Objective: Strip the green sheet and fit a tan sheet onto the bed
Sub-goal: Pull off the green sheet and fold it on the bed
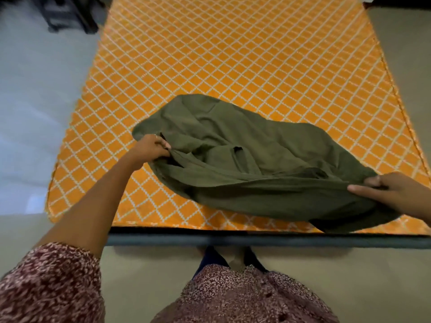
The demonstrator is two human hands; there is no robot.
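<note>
Sheet: the green sheet (245,164) lies bunched in a loose heap on the near half of the mattress (233,54), fully off its corners; one fold droops over the near edge at the right.
Left hand: the left hand (151,149) pinches a gathered fold at the heap's left side, fingers curled round the cloth.
Right hand: the right hand (391,190) grips the heap's right end, thumb on top and fingers under the fold; the two hands are well apart with cloth slack between them.
Mattress: orange with a white lattice print, bare beyond the heap, resting on a dark frame (256,241).
Tan sheet: not in view, so I cannot tell where it waits.
Step, as I judge it: gathering the stripped sheet to lift it away; stripping looks nearly done, fitting not yet begun.
Risk, trailing cloth: the middle sags, so a lift from the two ends alone could leave a tail dragging over the frame and onto the floor (140,276), near the feet (235,259), inviting a trip.
Risk, slipping grip: both holds take only a little cloth; the heap's weight could pull a fold free and spill it open.
Risk, snag: the drooping right fold could catch on the frame edge when pulled toward the body.
Remedy: bring the hands together before lifting.
</note>
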